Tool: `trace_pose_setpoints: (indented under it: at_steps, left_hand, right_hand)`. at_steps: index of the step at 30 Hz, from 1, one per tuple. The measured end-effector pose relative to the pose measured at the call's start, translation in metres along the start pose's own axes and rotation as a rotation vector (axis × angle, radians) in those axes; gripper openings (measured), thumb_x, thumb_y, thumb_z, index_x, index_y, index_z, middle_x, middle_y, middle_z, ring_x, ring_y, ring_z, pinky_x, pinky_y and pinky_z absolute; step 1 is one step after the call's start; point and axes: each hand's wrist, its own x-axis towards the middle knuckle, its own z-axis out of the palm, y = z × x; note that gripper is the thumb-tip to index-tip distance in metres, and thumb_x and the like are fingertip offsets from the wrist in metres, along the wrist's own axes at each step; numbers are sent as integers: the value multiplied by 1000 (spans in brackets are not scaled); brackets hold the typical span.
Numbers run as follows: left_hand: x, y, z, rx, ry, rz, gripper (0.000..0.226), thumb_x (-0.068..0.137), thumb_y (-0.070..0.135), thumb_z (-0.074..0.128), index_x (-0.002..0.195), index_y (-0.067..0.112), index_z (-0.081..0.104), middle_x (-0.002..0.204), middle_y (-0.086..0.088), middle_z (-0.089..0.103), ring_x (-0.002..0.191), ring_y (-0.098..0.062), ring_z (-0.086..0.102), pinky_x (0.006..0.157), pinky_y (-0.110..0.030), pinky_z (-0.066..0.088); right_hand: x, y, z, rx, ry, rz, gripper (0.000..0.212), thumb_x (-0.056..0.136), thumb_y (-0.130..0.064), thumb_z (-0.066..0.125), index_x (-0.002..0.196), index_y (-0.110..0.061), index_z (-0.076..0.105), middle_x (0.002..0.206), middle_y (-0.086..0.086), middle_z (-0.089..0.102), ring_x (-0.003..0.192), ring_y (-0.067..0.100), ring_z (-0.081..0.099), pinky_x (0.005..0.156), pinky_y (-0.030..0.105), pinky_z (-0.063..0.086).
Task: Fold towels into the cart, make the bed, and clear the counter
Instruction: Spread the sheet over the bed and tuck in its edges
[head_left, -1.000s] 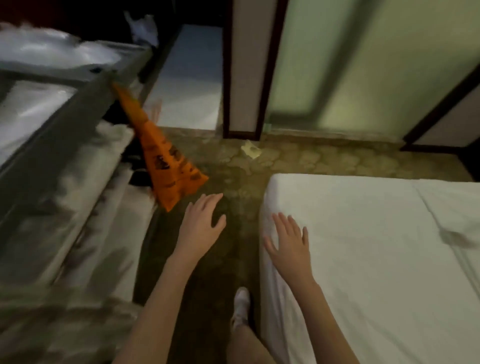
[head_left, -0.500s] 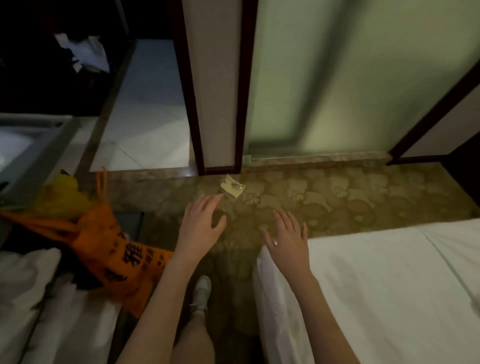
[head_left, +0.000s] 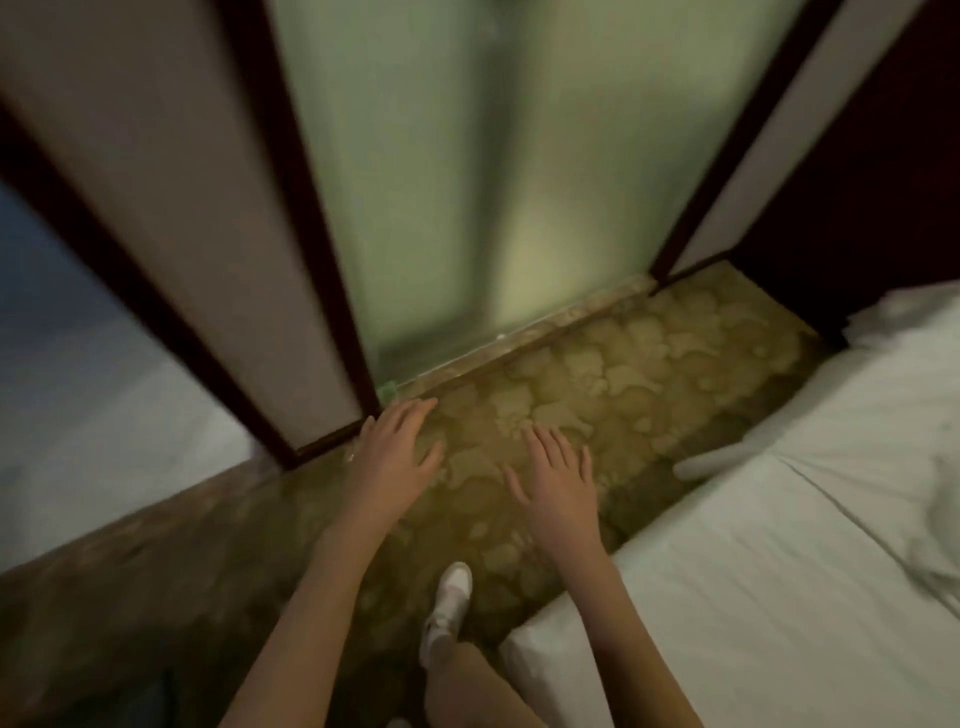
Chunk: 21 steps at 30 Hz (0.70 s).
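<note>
both the left hand (head_left: 397, 457) and right hand (head_left: 558, 483) hover empty, fingers straight, beside the bed (head_left: 779, 597).

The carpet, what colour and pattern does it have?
The carpet is olive-yellow with pale, cloud-like blotches, seen best in the head view, the only view.

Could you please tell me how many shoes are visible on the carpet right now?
1: a white shoe on the patterned carpet, between the two forearms and left of the bed. The other foot is out of view.
</note>
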Motion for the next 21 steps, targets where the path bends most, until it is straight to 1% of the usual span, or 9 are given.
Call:
trace_pose_setpoints:
  at_steps: [2, 5, 7, 9, 11, 13, 14, 17, 21]
  left_hand:
    - [56, 34, 19, 13, -62, 123, 51, 95, 31, 51, 144, 25, 35, 148, 4, 36, 140, -17, 24, 116, -39, 20]
    - [131, 95, 46, 27, -155, 288, 53, 96, 32, 49, 145, 27, 32, 151, 6, 33, 143, -15, 19, 118, -38, 14]
    - [176, 143, 67, 45, -218, 413, 53, 95, 32, 50, 145, 26, 32, 151, 5, 32, 142, -15, 21, 118, -39, 15]
    - [196, 171, 77, 51, -260, 468, 54, 96, 33, 49, 146, 26, 31, 152, 4, 31, 142, -14, 21, 118, -39, 16]
    - [220, 198, 93, 41, -340, 526, 54, 97, 34, 47, 147, 29, 27, 154, 6, 25, 144, -11, 16, 120, -37, 11]
    - [244, 210, 107, 44, -408, 558, 55, 97, 34, 47, 147, 31, 25, 155, 8, 23, 144, -9, 12, 118, -33, 5]
    - [262, 214, 113, 44, -427, 571, 55, 97, 34, 47, 147, 32, 25, 155, 8, 23, 144, -9, 12, 117, -32, 3]
    - [324, 222, 127, 57, -445, 561, 55, 96, 35, 48, 147, 30, 27, 155, 6, 25, 144, -11, 14, 119, -35, 8]
    - [422, 232, 138, 49, -406, 537, 53, 96, 35, 49, 145, 27, 33, 153, 4, 30, 142, -15, 21, 118, -37, 16]
  right_hand:
    - [20, 32, -4, 10, 32, 127, 83, 80, -61, 8, 147, -17, 33, 152, 1, 34, 144, 19, 22, 116, 48, 6]
    - [45, 79, -19, 21, 53, 306, 86, 78, -62, 7, 146, -18, 34, 152, 1, 34, 144, 19, 23, 116, 48, 7]
    - [60, 113, -36, 47, 90, 442, 87, 77, -63, 5, 147, -19, 32, 154, -1, 30, 145, 17, 19, 117, 46, 6]
    - [72, 131, -51, 31, 100, 486, 79, 85, -62, 10, 149, -20, 27, 156, -2, 24, 146, 16, 14, 118, 44, 6]
    - [91, 154, -65, 37, 133, 574, 76, 87, -62, 10, 150, -20, 25, 157, -2, 21, 146, 16, 12, 118, 43, 5]
    - [118, 172, -74, 33, 170, 616, 86, 79, -64, 1, 150, -20, 25, 157, -2, 20, 146, 16, 12, 118, 43, 5]
    - [136, 181, -78, 29, 164, 629, 84, 81, -64, 2, 150, -21, 22, 158, -3, 18, 147, 16, 10, 118, 42, 4]
    - [201, 210, -88, 23, 124, 647, 63, 98, -53, 23, 152, -23, 14, 159, -5, 10, 147, 13, 2, 119, 42, -1]
    - [304, 249, -107, 26, 174, 619, 60, 99, -48, 29, 151, -23, 14, 159, -5, 10, 147, 12, 1, 119, 42, -3]
